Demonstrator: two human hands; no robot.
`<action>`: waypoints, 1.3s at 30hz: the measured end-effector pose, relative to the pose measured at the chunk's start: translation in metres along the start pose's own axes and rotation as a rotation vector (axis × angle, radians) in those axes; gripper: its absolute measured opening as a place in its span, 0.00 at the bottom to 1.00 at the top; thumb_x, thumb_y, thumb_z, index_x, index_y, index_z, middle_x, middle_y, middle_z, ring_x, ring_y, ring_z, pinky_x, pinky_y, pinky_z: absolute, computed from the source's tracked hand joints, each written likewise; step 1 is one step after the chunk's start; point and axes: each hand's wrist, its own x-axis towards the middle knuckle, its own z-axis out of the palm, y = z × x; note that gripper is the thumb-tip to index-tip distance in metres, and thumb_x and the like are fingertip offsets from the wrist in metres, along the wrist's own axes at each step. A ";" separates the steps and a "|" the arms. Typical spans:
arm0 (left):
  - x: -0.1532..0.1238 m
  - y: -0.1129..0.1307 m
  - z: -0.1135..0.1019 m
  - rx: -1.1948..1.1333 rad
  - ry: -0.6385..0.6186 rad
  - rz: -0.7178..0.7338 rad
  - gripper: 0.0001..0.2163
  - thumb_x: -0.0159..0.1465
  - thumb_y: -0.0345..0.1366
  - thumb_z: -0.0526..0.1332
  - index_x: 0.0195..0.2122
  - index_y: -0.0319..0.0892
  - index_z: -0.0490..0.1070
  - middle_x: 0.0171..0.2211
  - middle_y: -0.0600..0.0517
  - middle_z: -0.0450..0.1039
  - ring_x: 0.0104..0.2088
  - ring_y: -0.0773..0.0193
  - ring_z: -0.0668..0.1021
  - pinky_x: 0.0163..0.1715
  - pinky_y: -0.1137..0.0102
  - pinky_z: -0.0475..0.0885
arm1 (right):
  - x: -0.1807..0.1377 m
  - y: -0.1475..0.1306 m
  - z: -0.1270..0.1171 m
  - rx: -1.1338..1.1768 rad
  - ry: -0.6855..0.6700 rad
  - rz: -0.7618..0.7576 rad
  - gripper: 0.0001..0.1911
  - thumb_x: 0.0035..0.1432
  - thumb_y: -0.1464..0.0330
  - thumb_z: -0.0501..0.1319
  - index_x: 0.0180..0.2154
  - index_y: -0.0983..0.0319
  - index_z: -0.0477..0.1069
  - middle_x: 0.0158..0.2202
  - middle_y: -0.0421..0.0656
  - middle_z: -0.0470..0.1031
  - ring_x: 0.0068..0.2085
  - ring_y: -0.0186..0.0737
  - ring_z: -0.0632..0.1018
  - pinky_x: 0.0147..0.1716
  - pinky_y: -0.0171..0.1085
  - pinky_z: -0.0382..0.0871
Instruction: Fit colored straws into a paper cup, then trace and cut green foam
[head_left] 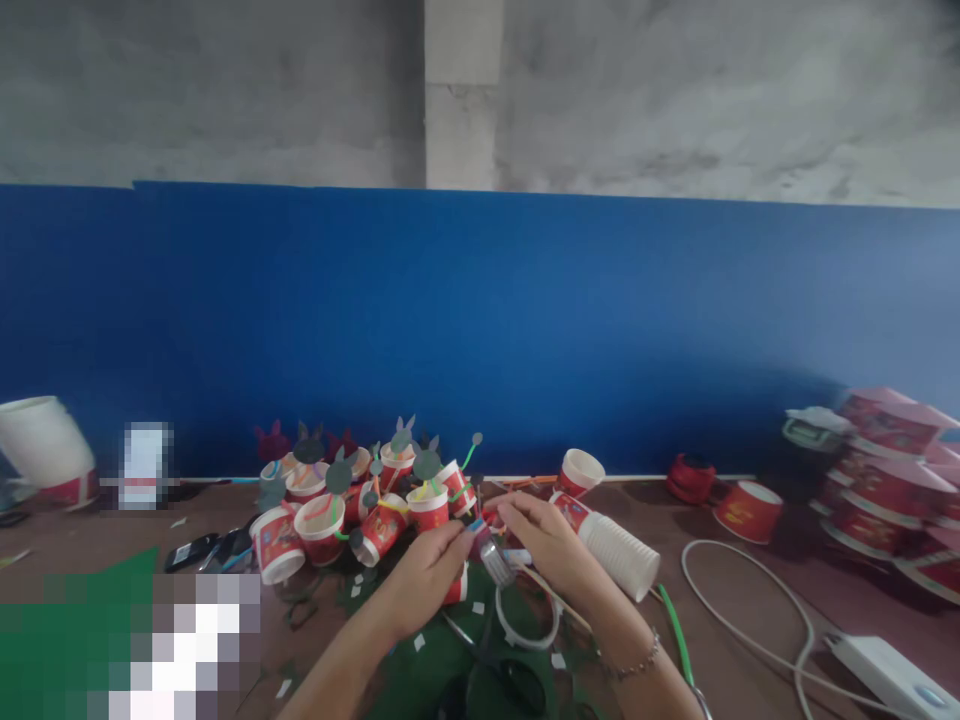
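My left hand (pixel 429 568) is closed around a red paper cup (pixel 456 585), of which only a strip shows below the fingers. My right hand (pixel 541 535) is curled beside it, its fingers pinched on a small grey fuzzy piece (pixel 496 562). Both hands meet over the brown table (pixel 750 630). Just behind them stands a cluster of several decorated red-and-white cups (pixel 360 500) with grey cut-out shapes and coloured sticks. A stack of white cups (pixel 615 555) lies on its side right of my right hand.
A roll of tape (pixel 527 622) and scissors (pixel 502 670) lie on green felt (pixel 427 670) under my wrists. A white cable (pixel 757 600) runs to a white power brick (pixel 892 675). Red bowls (pixel 885 480) are piled far right. A blue wall (pixel 480 320) backs the table.
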 end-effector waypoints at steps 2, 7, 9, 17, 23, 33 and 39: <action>0.001 0.000 0.000 -0.028 0.048 0.006 0.18 0.64 0.49 0.48 0.27 0.40 0.61 0.20 0.59 0.53 0.22 0.70 0.58 0.22 0.73 0.54 | 0.000 0.001 0.000 -0.039 0.001 0.015 0.16 0.59 0.59 0.53 0.28 0.63 0.71 0.23 0.37 0.68 0.26 0.33 0.68 0.26 0.32 0.60; 0.002 0.000 -0.002 -0.008 0.177 0.049 0.17 0.64 0.47 0.49 0.25 0.41 0.62 0.20 0.58 0.56 0.22 0.69 0.60 0.23 0.72 0.57 | -0.006 -0.002 0.004 -0.158 -0.114 -0.069 0.10 0.51 0.61 0.63 0.30 0.62 0.72 0.34 0.41 0.70 0.36 0.37 0.71 0.35 0.34 0.64; 0.003 0.000 -0.002 -0.016 0.201 0.073 0.17 0.64 0.47 0.50 0.25 0.40 0.63 0.21 0.57 0.57 0.23 0.68 0.61 0.25 0.72 0.58 | -0.009 -0.005 0.004 -0.159 -0.169 -0.115 0.09 0.54 0.62 0.61 0.31 0.61 0.73 0.40 0.43 0.70 0.40 0.38 0.71 0.40 0.35 0.65; 0.003 -0.007 0.000 -0.172 0.166 -0.006 0.18 0.63 0.50 0.51 0.25 0.40 0.62 0.21 0.57 0.56 0.22 0.70 0.59 0.21 0.73 0.54 | -0.004 -0.001 0.005 -0.239 -0.065 -0.159 0.14 0.57 0.61 0.58 0.23 0.61 0.70 0.37 0.43 0.71 0.39 0.40 0.72 0.40 0.37 0.65; -0.001 0.004 0.000 -0.331 0.066 -0.062 0.20 0.60 0.54 0.54 0.23 0.41 0.59 0.17 0.61 0.46 0.17 0.74 0.51 0.18 0.72 0.44 | -0.001 0.001 0.005 -0.265 -0.076 -0.171 0.16 0.58 0.62 0.55 0.22 0.61 0.70 0.32 0.43 0.71 0.35 0.39 0.72 0.38 0.36 0.65; -0.002 0.002 0.000 -0.464 0.037 -0.167 0.22 0.55 0.58 0.57 0.25 0.42 0.57 0.14 0.64 0.43 0.15 0.77 0.47 0.16 0.73 0.39 | -0.009 -0.005 0.000 -0.329 -0.127 -0.158 0.12 0.53 0.61 0.61 0.23 0.61 0.70 0.31 0.40 0.70 0.33 0.37 0.71 0.34 0.35 0.63; -0.004 0.009 -0.007 -0.468 0.052 -0.177 0.22 0.55 0.57 0.58 0.24 0.41 0.58 0.14 0.64 0.44 0.15 0.77 0.47 0.16 0.74 0.40 | -0.010 -0.004 0.000 -0.215 -0.245 -0.193 0.09 0.58 0.64 0.56 0.31 0.61 0.72 0.34 0.40 0.72 0.35 0.37 0.71 0.35 0.34 0.64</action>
